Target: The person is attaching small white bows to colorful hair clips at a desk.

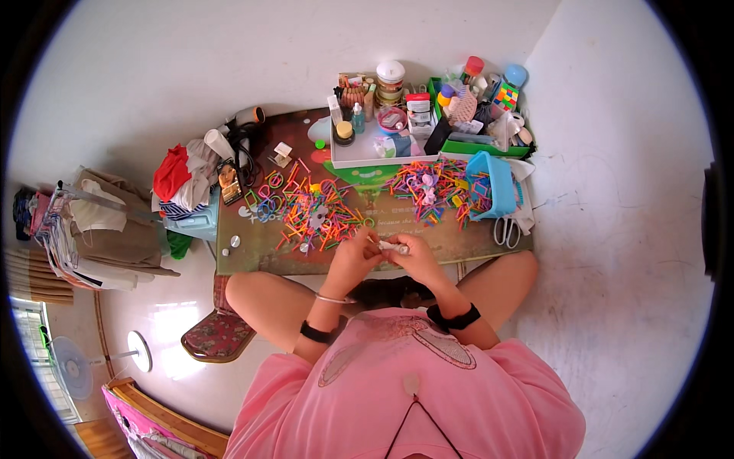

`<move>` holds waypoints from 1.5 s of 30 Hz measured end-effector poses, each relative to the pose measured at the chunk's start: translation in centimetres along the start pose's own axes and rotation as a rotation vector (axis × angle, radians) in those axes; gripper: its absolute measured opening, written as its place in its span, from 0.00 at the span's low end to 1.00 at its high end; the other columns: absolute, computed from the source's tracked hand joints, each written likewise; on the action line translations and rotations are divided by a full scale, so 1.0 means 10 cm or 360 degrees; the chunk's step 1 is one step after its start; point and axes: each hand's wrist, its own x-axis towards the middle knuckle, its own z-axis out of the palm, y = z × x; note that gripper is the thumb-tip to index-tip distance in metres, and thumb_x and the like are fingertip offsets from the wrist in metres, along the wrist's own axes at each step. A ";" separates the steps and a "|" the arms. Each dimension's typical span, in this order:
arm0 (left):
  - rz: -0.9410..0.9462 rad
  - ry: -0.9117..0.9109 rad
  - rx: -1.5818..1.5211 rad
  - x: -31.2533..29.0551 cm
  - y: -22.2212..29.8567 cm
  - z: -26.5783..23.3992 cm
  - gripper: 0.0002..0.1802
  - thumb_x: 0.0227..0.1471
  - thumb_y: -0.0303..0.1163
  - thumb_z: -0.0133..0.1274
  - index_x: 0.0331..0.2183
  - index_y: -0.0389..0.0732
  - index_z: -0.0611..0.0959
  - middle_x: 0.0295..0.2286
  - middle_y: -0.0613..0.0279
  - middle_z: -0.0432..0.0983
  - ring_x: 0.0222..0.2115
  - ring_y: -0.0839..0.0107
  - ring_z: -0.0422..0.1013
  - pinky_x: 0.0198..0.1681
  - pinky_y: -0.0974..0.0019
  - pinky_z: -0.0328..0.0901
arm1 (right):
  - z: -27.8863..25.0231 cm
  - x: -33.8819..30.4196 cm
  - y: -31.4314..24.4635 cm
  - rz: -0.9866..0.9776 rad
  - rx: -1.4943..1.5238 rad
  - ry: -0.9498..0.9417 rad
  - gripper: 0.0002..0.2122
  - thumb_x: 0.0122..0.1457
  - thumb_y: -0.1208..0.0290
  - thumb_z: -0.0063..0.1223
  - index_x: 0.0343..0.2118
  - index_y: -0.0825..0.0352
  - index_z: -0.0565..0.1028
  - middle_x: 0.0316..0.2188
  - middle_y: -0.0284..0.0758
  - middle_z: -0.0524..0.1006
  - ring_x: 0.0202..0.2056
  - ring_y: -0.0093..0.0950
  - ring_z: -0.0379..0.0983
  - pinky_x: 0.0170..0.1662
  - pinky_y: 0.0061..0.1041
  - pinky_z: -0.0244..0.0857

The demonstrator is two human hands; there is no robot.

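Note:
Both hands meet just over the table's front edge. My right hand point(417, 263) is closed, its fingertips pinching a small white piece point(394, 247) that may be crumpled or wrapped; its kind is too small to tell. My left hand point(355, 258) is also closed, fingertips pressed together beside the white piece; whatever they hold is hidden. Just beyond the left hand spreads a pile of colourful plastic sticks and connectors point(300, 222). Another such pile point(422, 182) lies farther right, by a tipped blue basket point(501, 183) with more pieces at its mouth.
Behind the piles stand a white tray point(359, 162) of cosmetics and a green box point(489, 148) full of odds and ends. White-handled scissors point(506, 232) lie at the table's right edge. A hair dryer point(248, 117) and a clothes heap point(180, 174) are at the left.

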 end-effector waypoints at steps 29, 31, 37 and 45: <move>-0.0297 0.0983 0.0542 0.07 -1.25 -0.60 0.11 0.44 0.29 0.53 0.32 0.34 0.81 0.24 0.50 0.77 0.25 0.56 0.73 0.29 0.60 0.67 | -0.84 0.32 0.77 0.0075 -0.1766 0.0901 0.12 0.48 0.64 0.56 0.34 0.64 0.73 0.24 0.42 0.75 0.29 0.43 0.72 0.32 0.39 0.65; -0.0263 0.0977 0.0609 0.12 -1.38 -0.61 0.11 0.45 0.29 0.53 0.32 0.33 0.81 0.25 0.50 0.77 0.25 0.59 0.74 0.29 0.62 0.67 | -0.83 0.40 0.91 0.0145 -0.1809 0.0897 0.12 0.48 0.64 0.56 0.34 0.63 0.72 0.25 0.43 0.75 0.30 0.42 0.72 0.32 0.40 0.65; -0.0173 0.1080 0.0625 0.08 -1.20 -0.51 0.11 0.45 0.30 0.54 0.31 0.34 0.81 0.25 0.51 0.77 0.25 0.59 0.74 0.30 0.62 0.67 | -0.69 0.31 0.66 -0.0021 -0.1859 0.0862 0.10 0.49 0.65 0.56 0.31 0.65 0.72 0.24 0.43 0.74 0.27 0.41 0.71 0.30 0.37 0.64; -0.0345 0.0081 -0.0382 0.18 -0.73 0.26 0.14 0.52 0.30 0.51 0.41 0.35 0.78 0.28 0.61 0.78 0.29 0.76 0.73 0.31 0.74 0.67 | -0.01 0.28 0.34 -0.0237 -0.0660 0.0415 0.10 0.49 0.69 0.55 0.30 0.70 0.72 0.24 0.45 0.73 0.29 0.42 0.71 0.30 0.32 0.63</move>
